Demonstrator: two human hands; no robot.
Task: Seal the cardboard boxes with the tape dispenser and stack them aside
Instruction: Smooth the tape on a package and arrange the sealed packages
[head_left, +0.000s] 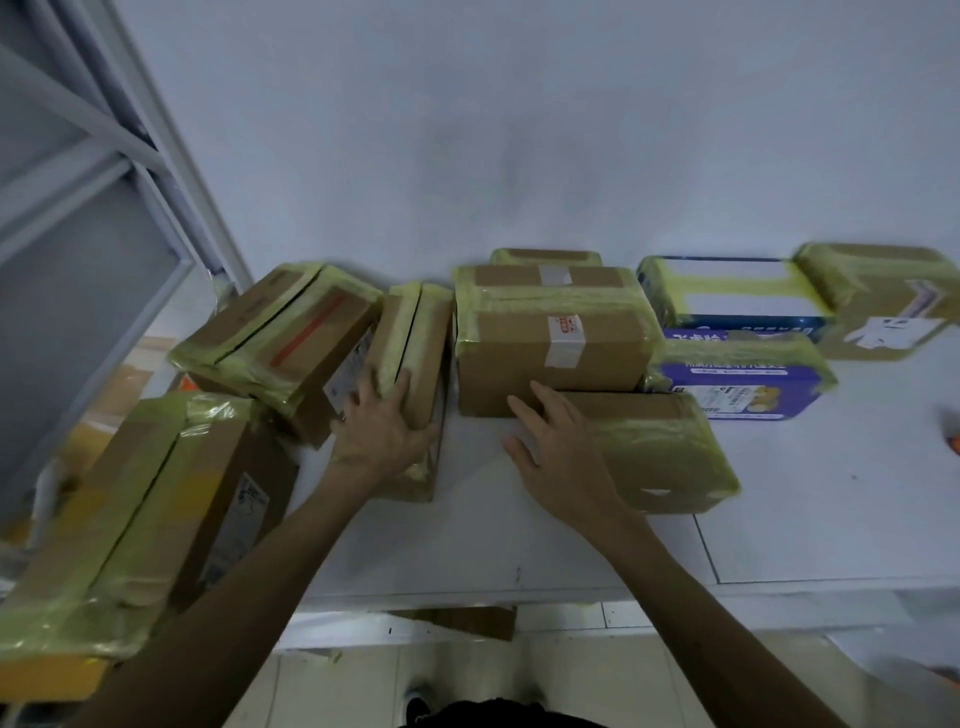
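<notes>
Stacking, seemingly: left grip (384, 431) rests, fingers straight, on a narrow yellow-taped cardboard box (415, 327); right grip (566, 457) lies flat on a low taped carton (665, 452). Next: clasp one, lift.

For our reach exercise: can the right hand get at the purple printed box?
Probably yes: the right hand rests on a taped box; the purple printed box lies just beyond, nothing on top.
</notes>
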